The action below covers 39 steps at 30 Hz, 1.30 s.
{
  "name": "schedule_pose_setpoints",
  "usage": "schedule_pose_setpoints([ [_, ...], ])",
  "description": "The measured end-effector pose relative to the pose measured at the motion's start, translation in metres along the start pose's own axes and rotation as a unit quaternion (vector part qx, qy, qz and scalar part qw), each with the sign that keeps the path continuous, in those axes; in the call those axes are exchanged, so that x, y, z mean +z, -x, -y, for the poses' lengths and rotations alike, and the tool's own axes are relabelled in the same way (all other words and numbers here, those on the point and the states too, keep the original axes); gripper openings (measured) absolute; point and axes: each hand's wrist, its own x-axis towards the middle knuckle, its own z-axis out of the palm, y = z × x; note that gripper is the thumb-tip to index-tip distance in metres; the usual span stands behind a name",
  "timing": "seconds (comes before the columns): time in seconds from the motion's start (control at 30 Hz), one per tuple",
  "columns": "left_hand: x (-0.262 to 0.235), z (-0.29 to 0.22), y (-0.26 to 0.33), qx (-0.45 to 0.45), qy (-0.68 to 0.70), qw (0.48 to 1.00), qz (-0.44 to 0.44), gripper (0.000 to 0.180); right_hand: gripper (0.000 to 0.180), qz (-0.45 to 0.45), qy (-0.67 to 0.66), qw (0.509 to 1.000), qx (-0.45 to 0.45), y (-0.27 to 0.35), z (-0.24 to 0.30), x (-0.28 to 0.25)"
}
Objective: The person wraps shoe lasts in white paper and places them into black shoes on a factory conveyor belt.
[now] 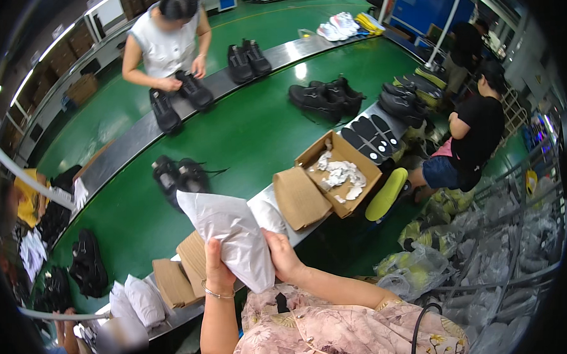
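Observation:
Between my two hands I hold a white paper-wrapped bundle [229,233], smooth and tapering toward its far left end; what is inside it is hidden. My left hand [218,268] presses its near left side, thumb upward. From the other side my right hand [283,256] grips it, with the fingers partly behind the paper. Just past the bundle, a pair of black shoes [179,175] sits on the green conveyor belt [244,150]. Another white bundle [267,217] lies on the metal ledge, right behind my right hand.
To the right stands an open cardboard box [372,173] with crumpled white paper inside. Brown cardboard pieces [174,282] and white bundles [143,300] line the ledge at left. Black insoles [370,137] lie beyond the box. Across the belt, a person [167,43] handles black shoes [194,90].

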Motion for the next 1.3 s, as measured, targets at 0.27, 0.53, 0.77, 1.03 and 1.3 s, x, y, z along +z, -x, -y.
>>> schedule_pose_setpoints([
  [0.27, 0.06, 0.028, -0.048, 0.006, -0.224, 0.973, 0.064, 0.046, 0.042, 0.072, -0.037, 0.966, 0.247, -0.024, 0.068, -0.029],
  [0.53, 0.07, 0.09, -0.2, 0.253, -0.395, 0.878, -0.095, 0.025, 0.073, 0.01, 0.25, 0.953, -0.169, -0.091, 0.138, -0.088],
  [0.77, 0.203, 0.207, -0.268, 0.254, -0.363, 0.896, -0.034, 0.028, 0.066, -0.152, 0.129, 0.942, -0.269, -0.137, 0.212, -0.165],
  [1.03, 0.283, 0.305, -0.415, 0.085, -0.513, 0.85, 0.084, 0.061, 0.058, -0.274, 0.418, 0.81, -0.307, -0.231, 0.403, -0.379],
  [1.3, 0.267, 0.407, -0.602, 0.275, -0.744, 0.604, 0.084, 0.069, 0.04, -0.117, 0.812, 0.474, -0.321, -0.377, 0.445, -0.415],
])
